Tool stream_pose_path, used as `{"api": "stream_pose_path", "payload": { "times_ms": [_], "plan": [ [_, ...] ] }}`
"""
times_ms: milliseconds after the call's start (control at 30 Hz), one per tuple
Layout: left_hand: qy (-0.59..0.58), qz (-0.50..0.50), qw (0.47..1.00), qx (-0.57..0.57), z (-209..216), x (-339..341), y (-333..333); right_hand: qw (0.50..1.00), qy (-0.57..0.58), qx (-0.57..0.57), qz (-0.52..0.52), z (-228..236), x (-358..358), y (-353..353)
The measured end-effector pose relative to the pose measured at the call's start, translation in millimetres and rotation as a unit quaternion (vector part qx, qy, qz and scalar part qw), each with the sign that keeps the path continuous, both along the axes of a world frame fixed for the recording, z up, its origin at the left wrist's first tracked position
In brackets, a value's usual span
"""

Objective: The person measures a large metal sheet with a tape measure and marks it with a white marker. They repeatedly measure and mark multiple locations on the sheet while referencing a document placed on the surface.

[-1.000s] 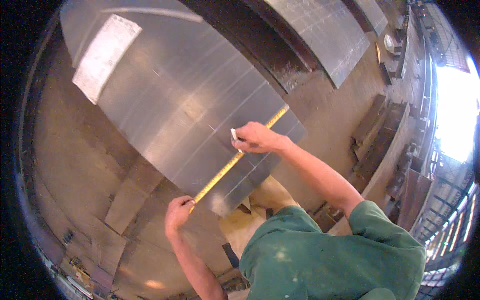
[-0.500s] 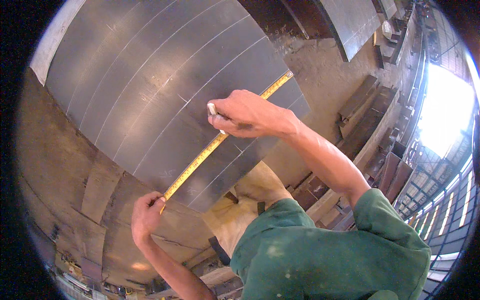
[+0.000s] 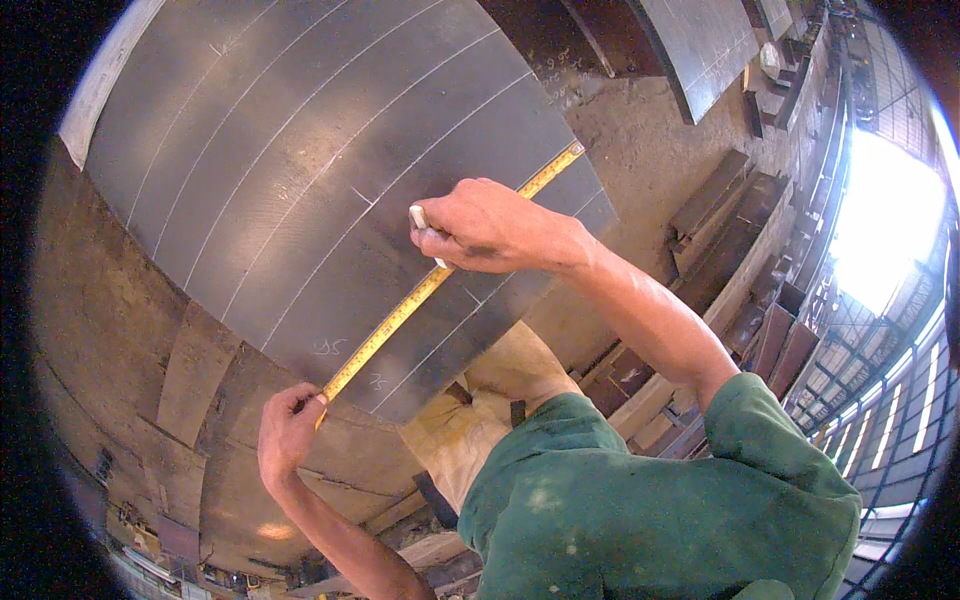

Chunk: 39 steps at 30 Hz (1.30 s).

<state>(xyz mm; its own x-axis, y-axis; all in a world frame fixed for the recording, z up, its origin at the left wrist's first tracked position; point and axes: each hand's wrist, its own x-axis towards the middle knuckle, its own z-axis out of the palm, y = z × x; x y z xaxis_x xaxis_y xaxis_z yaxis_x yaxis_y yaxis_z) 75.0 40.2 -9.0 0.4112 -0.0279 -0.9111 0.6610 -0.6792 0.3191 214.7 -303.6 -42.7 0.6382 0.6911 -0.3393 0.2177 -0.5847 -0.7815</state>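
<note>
A dark metal plate [image 3: 290, 150] carries several long chalk lines and small cross marks. Across it lies the yellow blade of a tape measure [image 3: 385, 330], its far end hooked near the plate's right edge. My left hand [image 3: 289, 432] pinches the blade's near end, just beyond the plate's lower edge. Over the middle of the blade, my right hand [image 3: 492, 228] is closed around a white stick of chalk [image 3: 417, 215]. The chalk's lower tip is beside the tape. The blade passes beneath this hand, which hides part of it.
Brown ground [image 3: 120, 330] with flat metal pieces borders the plate on the left. Stacked dark steel bars [image 3: 735, 230] lie to the right. Another grey plate [image 3: 700, 50] stands at the upper right. My green shirt [image 3: 650, 500] and tan trousers [image 3: 510, 380] fill the lower part.
The view has shifted slightly. Both hands keep their grips, and the tape lies along the same line on the plate.
</note>
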Motion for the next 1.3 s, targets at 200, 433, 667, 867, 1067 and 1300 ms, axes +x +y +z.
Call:
{"api": "stream_pose_path", "payload": {
  "times_ms": [200, 433, 667, 867, 1067, 1300],
  "plan": [
    [-0.002, -0.009, 1.000, -0.002, -2.7, -0.8, 0.6, 0.999, -0.022, 0.029, -0.001, -6.4, -1.5, -3.3],
    [0.005, -0.004, 1.000, 0.001, -4.0, -2.0, 2.1, 0.999, -0.018, 0.037, 0.003, -3.7, -2.7, -2.3],
    [-0.002, -0.002, 1.000, -0.003, -6.4, -6.2, 4.6, 1.000, -0.015, 0.016, 0.015, 0.4, -2.4, -1.5],
    [0.002, -0.008, 1.000, -0.003, -1.0, -0.1, 0.7, 0.999, -0.025, 0.027, 0.007, -1.6, -3.6, -1.4],
    [0.009, -0.003, 1.000, -0.004, -5.0, -3.6, 4.4, 0.999, -0.019, 0.025, 0.009, -1.6, -2.8, -1.2],
    [0.007, -0.006, 1.000, -0.004, 0.4, 0.3, 0.8, 1.000, -0.004, 0.017, 0.008, 1.5, -1.8, -0.8]
  ]
}}
